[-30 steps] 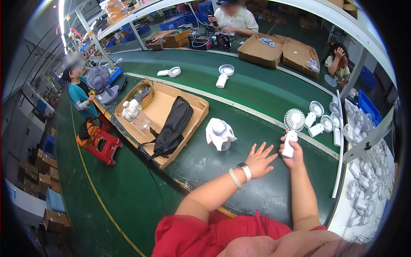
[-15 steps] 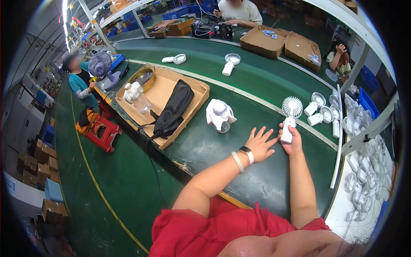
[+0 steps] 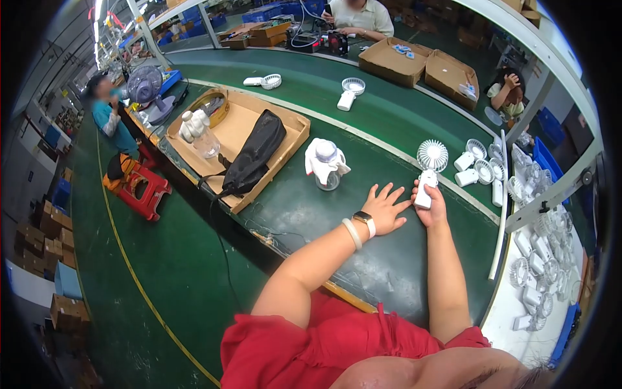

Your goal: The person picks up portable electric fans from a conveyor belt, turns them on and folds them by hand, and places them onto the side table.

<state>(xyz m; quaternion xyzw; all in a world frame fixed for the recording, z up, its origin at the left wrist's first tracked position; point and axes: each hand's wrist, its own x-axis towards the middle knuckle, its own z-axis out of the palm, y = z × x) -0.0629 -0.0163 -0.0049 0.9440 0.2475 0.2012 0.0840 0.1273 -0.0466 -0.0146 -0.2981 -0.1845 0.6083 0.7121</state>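
My right hand (image 3: 433,206) is wrapped round the handle of a white handheld fan (image 3: 426,188), whose round head points away from me. Flat on the dark green table (image 3: 350,279), my left hand (image 3: 383,211) has its fingers spread, with the fingertips close to the fan handle. A clear jar with a white cloth (image 3: 324,159) over its top stands beyond my left hand. More white fans (image 3: 483,170) lie to the right of the held one. Two others, a left one (image 3: 271,82) and a right one (image 3: 353,85), lie on the green belt.
A cardboard tray (image 3: 299,129) at the left holds a black bag (image 3: 256,155) and a bottle (image 3: 206,144). Many fans (image 3: 544,272) lie on a white surface at the right, past a white tube (image 3: 501,220). A co-worker (image 3: 113,117) stands by a red stool (image 3: 146,194); two people sit across the belt.
The camera view has shifted slightly. My right hand still holds the fan and my left hand still lies spread on the table. The co-worker at the left has raised a hand towards the face.
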